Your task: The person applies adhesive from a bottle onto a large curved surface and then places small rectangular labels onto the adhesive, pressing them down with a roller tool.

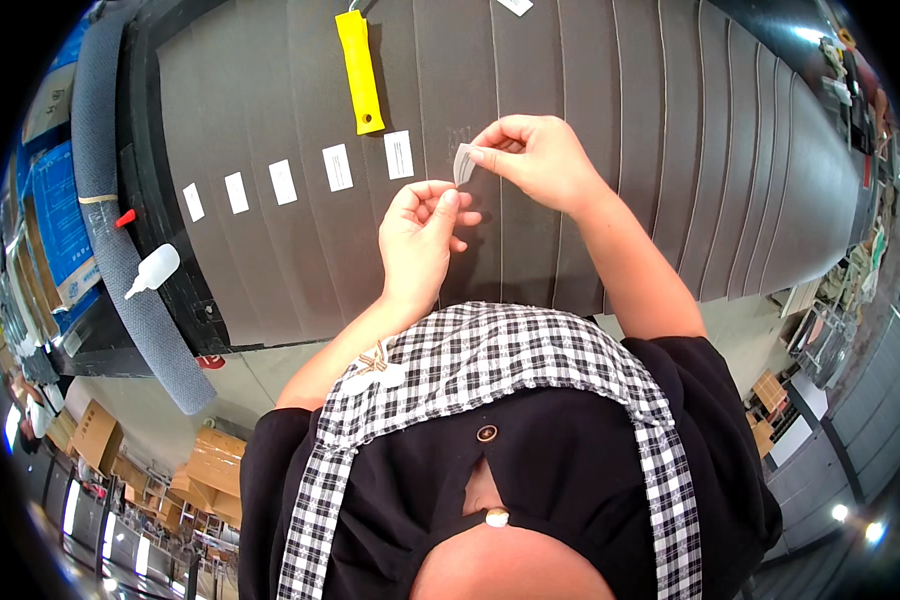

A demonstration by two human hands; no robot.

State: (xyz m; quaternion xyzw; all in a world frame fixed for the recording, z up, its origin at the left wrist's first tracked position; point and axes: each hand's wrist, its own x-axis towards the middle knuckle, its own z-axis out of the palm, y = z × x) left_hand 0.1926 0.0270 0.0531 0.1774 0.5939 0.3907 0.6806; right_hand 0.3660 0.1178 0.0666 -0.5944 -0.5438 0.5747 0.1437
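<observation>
Between my two hands is a small white label [464, 166], held upright a little above dark grey-brown sheets. My right hand [540, 160] pinches its upper end with thumb and forefinger. At the lower end, the thumb and forefinger of my left hand [420, 235] close on it, the other fingers loosely curled. Several similar labels lie in a row to the left, one per sheet, the nearest being a white label [399, 155] with dark print. The overlapping sheets [530, 260] cover the table beneath my hands. A faint mark shows on the sheet just beyond the held label.
A yellow-handled tool [361, 75] lies beyond the labels. On the left are a white squeeze bottle [154, 270] with a red cap [126, 217] near it, and a long grey padded roll [120, 200]. Another white label [516, 6] lies at the far edge. Cardboard boxes [213, 470] stand lower left.
</observation>
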